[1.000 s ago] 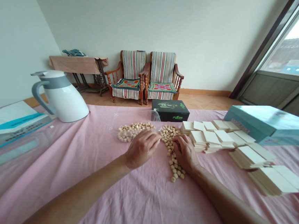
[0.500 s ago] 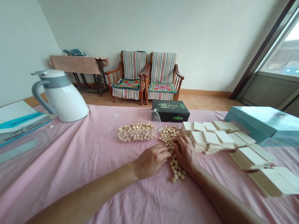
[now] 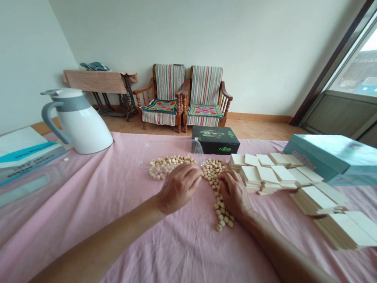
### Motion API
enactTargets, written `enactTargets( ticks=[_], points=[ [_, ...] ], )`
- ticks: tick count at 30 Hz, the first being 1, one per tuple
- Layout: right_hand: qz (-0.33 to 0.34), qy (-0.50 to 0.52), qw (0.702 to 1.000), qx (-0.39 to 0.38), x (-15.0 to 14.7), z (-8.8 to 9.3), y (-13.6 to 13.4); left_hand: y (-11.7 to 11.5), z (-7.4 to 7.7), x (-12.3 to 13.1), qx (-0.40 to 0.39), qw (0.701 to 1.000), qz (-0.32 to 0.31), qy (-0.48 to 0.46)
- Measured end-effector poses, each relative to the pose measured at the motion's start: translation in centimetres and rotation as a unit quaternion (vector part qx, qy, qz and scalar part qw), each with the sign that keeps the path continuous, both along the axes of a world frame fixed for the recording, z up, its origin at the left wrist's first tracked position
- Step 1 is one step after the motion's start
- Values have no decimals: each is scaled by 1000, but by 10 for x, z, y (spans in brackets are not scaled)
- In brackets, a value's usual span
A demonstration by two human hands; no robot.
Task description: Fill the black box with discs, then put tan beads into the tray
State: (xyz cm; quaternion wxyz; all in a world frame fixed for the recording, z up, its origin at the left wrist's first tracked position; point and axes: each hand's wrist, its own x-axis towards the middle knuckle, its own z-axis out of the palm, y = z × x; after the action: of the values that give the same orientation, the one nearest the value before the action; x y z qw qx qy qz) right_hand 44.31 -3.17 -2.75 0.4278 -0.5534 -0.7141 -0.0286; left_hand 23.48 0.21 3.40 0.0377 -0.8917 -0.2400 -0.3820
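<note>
My left hand [image 3: 180, 187] is closed over the right front part of a clear plastic tray [image 3: 147, 144] holding small round beige pieces [image 3: 160, 167]; its fingertips hide whatever is between them. To its right, my right hand [image 3: 233, 191] rests with curled fingers at the side of a loose pile of the same round pieces [image 3: 213, 168]. What it holds, if anything, is hidden. A trail of loose pieces [image 3: 223, 215] runs from the pile toward me on the pink cloth [image 3: 178, 255]. Stacks of pale flat tiles [image 3: 266, 174] stand right of my right hand.
Behind the pile sits a black box [image 3: 215, 141]. At the left are a white-grey jug [image 3: 86, 126], a white-blue package [image 3: 18, 155] and a clear lid [image 3: 12, 198]. A light blue box [image 3: 339, 157] stands at the far right. Two chairs [image 3: 185, 97] are against the wall.
My left hand has moved left and slightly away from me, from the loose pieces to over the tray. My right hand has stayed nearly in place.
</note>
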Motion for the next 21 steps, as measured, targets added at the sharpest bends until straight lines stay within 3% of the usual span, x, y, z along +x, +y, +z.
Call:
enactTargets(
  ticks=[3, 5, 9, 12, 15, 21],
  points=[
    [-4, 0, 1000, 3, 1, 0, 0, 11, 18, -14, 49, 992, 102, -60],
    [-3, 1, 1000, 4, 1, -1, 1, 12, 21, -16, 52, 989, 119, -78],
    [4, 7, 1000, 3, 1, -3, 1, 0, 3, -2, -39, 999, -22, -24],
    [4, 9, 1000, -5, 0, -2, 1, -13, -16, 13, -98, 985, -124, 74],
    [0, 11, 1000, -6, -1, -2, 0, -22, -29, 22, -130, 972, -155, 123],
    [1, 12, 1000, -2, -1, -3, 0, -29, -40, 28, -179, 966, -140, 122]
  ],
)
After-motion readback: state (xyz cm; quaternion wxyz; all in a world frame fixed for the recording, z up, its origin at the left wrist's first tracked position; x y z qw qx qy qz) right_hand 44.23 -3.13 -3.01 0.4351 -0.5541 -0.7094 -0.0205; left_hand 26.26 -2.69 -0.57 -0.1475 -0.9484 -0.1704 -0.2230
